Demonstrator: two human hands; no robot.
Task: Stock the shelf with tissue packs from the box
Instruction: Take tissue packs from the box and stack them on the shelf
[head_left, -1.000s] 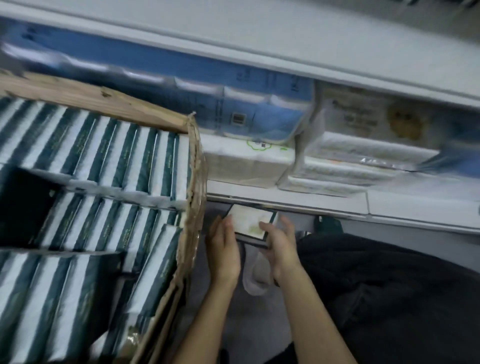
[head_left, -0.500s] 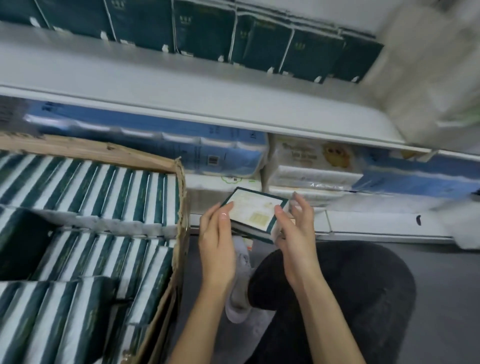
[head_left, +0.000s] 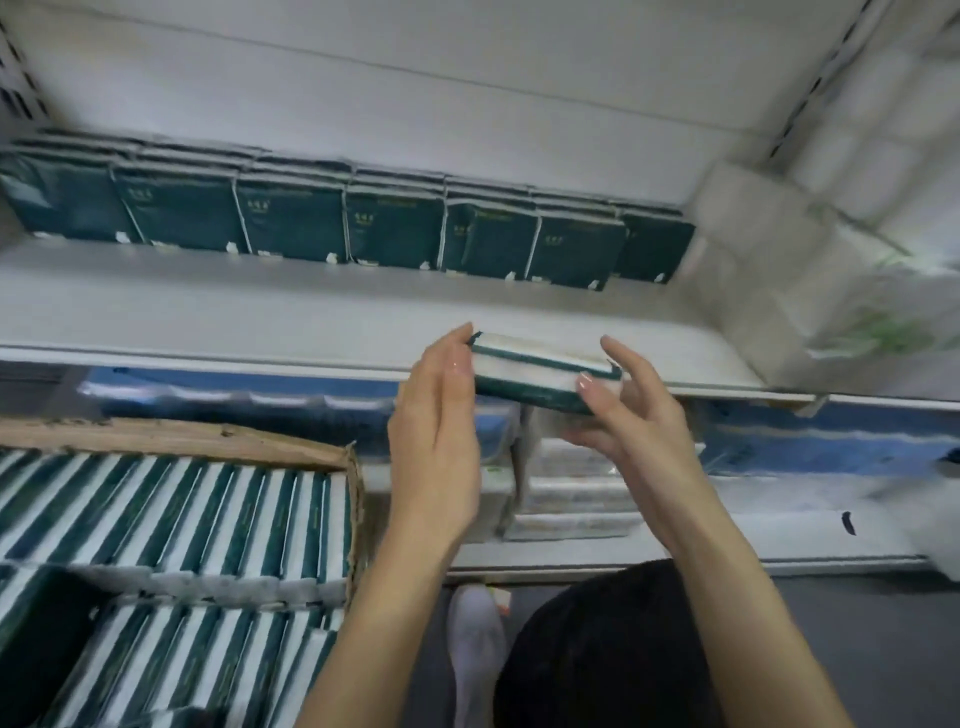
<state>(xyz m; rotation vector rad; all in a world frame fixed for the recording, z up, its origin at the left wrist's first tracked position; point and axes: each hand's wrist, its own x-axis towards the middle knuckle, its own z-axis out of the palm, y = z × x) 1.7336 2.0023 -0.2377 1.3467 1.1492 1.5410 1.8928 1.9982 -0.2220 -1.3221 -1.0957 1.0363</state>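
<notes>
Box (head_left: 182, 441) lower left — shelf (head_left: 260, 312) above, packs (head_left: 291, 223) along its back.

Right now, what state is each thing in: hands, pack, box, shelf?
Left hand: open, flat fingers pressing the pack's left end.
Right hand: gripping the pack's right end, thumb on top.
Tissue pack: held between both hands at the shelf's front edge, not yet set down.
Box: open, packs on edge, one gap at left.
Shelf: stocked along the back only.
Shelved packs: standing upright in a row.
</notes>
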